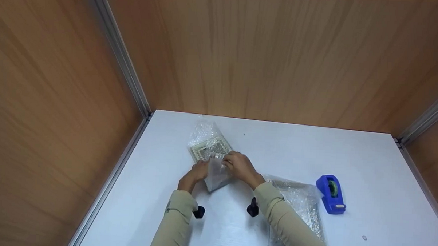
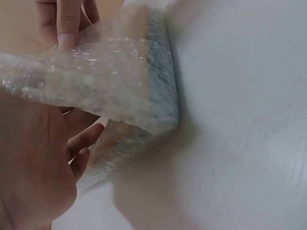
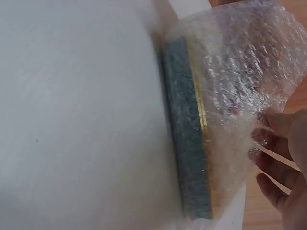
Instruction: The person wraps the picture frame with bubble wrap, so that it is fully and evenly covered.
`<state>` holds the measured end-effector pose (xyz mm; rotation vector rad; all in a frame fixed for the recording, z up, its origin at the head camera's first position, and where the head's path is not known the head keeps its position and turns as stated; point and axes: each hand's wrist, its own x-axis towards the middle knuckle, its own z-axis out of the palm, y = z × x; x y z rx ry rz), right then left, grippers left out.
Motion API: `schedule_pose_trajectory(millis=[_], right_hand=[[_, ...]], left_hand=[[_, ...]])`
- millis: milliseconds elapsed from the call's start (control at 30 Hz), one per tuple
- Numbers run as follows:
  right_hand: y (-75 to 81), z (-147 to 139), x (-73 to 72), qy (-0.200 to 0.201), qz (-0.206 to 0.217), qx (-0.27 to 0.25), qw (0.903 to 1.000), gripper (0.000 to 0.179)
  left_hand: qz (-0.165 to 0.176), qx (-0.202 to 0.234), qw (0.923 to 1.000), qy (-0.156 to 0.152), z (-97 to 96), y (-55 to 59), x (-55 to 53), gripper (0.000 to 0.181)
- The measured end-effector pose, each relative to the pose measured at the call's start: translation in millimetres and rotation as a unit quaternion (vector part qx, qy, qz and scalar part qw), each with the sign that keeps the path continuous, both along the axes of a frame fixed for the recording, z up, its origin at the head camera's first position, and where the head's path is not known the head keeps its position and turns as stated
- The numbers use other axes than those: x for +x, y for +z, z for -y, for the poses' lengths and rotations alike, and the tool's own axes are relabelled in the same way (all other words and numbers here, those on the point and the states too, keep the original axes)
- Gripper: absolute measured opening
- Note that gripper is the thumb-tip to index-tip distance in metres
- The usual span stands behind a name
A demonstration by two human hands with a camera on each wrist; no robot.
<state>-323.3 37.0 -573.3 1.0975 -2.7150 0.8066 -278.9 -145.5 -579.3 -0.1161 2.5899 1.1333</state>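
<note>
A picture frame (image 1: 199, 150) with a pale ornate border lies on the white table, partly covered by clear bubble wrap (image 1: 217, 170). At its left side, my left hand (image 1: 197, 172) holds the wrap with curled fingers; in the left wrist view part of that hand (image 2: 36, 163) is behind the wrap. My right hand (image 1: 242, 168) pinches the sheet from the other side. The right wrist view has its fingertips on the bubble wrap (image 3: 235, 81), beside the frame's blue-grey edge (image 3: 187, 129) with a thin gold line.
Under and beside my right forearm lies another bubble-wrapped item (image 1: 300, 198). A blue tape dispenser (image 1: 331, 194) with a green roll stands to its right. A small ring-like bit (image 1: 364, 237) lies at front right. Wood panels (image 1: 272, 59) enclose the table (image 1: 367, 161).
</note>
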Motion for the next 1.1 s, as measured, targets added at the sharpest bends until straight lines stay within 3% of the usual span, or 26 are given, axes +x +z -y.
schedule_pose_trajectory(millis=[100, 200, 433, 533, 667, 800, 900, 933, 1000, 1033, 1100], right_hand=[[-9.9, 7, 0.2, -0.018, -0.039, -0.008, 0.9991, 0.012], [-19.0, 13, 1.6, -0.043, -0.042, -0.02, 0.998, 0.013], [-32.7, 22, 9.2, -0.109, -0.014, -0.031, 0.9934, 0.012], [-34.9, 24, 12.8, -0.128, -0.015, -0.016, 0.9915, 0.012], [-37.6, 26, 15.7, -0.147, -0.023, -0.008, 0.9889, 0.012], [-41.1, 29, 18.5, -0.162, -0.029, -0.007, 0.9863, 0.009], [-43.9, 30, 19.9, -0.171, -0.04, -0.007, 0.9845, 0.007], [-44.8, 30, 19.9, -0.173, -0.046, -0.005, 0.9839, 0.007], [-46.2, 31, 19.9, -0.175, -0.058, 0.0, 0.9828, 0.007], [-46.7, 31, 19.8, -0.177, -0.064, 0.003, 0.9822, 0.008], [-47.6, 32, 19.7, -0.177, -0.078, 0.009, 0.981, 0.009]], left_hand=[[0.05, 0.065, 0.9942, 0.069, 2.0, 2.5, -0.6, 0.094], [0.078, 0.091, 0.9886, 0.092, 3.6, 4.9, -0.5, 0.096], [0.062, 0.125, 0.9885, 0.059, 7.3, 7.2, -2.6, 0.097], [0.029, 0.096, 0.9946, 0.025, 10.7, 8.1, -3.0, 0.079], [-0.021, 0.025, 0.9994, -0.007, 13.4, 7.5, -5.2, 0.051], [-0.062, -0.045, 0.997, -0.013, 8.7, 8.8, -5.2, 0.061], [-0.126, -0.145, 0.9811, -0.022, -1.8, 10.9, -1.4, 0.063], [-0.151, -0.19, 0.9697, -0.027, -6.1, 11.4, 0.7, 0.058], [-0.209, -0.269, 0.9395, -0.038, -14.8, 11.3, 5.4, 0.045], [-0.235, -0.302, 0.9229, -0.044, -19.1, 11.0, 8.0, 0.037], [-0.272, -0.344, 0.8972, -0.057, -26.5, 9.5, 12.5, 0.024]])
